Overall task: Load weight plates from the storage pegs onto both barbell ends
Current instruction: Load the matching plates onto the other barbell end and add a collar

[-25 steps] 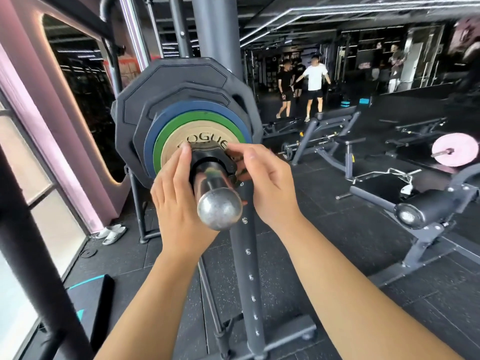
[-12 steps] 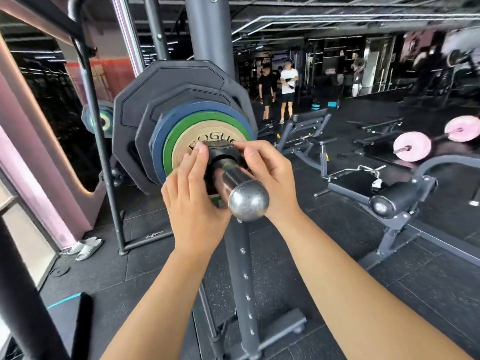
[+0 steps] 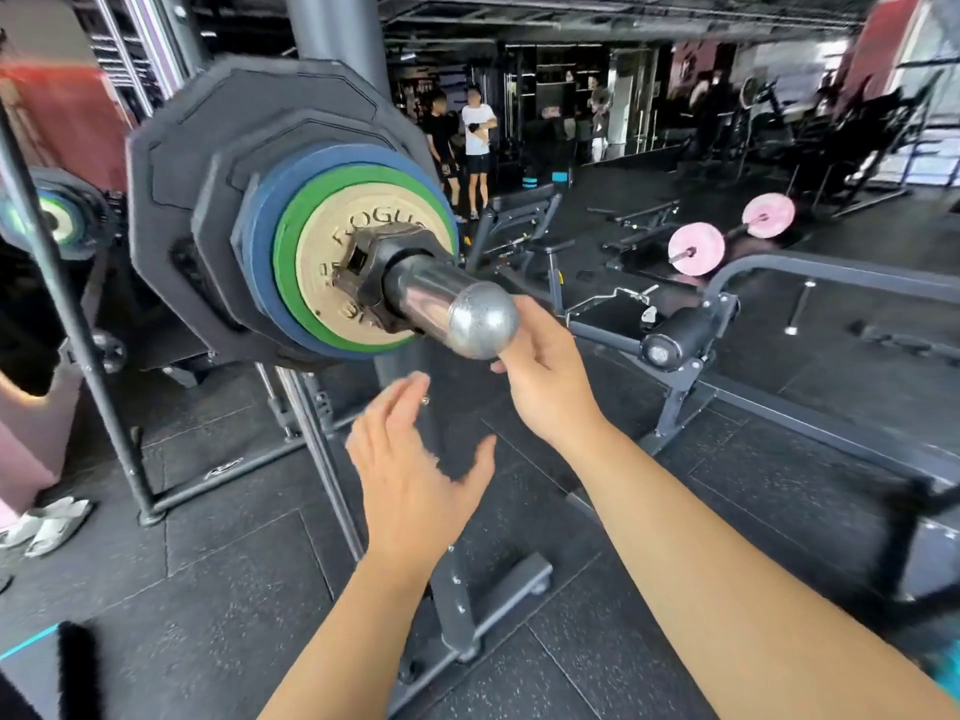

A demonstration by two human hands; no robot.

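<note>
Collar (image 3: 384,283) seated against the plates (image 3: 311,272).
The left hand (image 3: 410,475) and right hand (image 3: 545,376) are free, fingers apart; tug the collar to confirm its grip.

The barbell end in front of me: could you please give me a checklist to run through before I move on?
1. Collar seated against the tan plate: ok.
2. Collar latch locked: cannot tell.
3. Green plate and blue plate stacked flush behind it: ok.
4. Left hand and right hand clear of the collar: ok.
5. Bare sleeve showing beyond the collar: ok.
</note>
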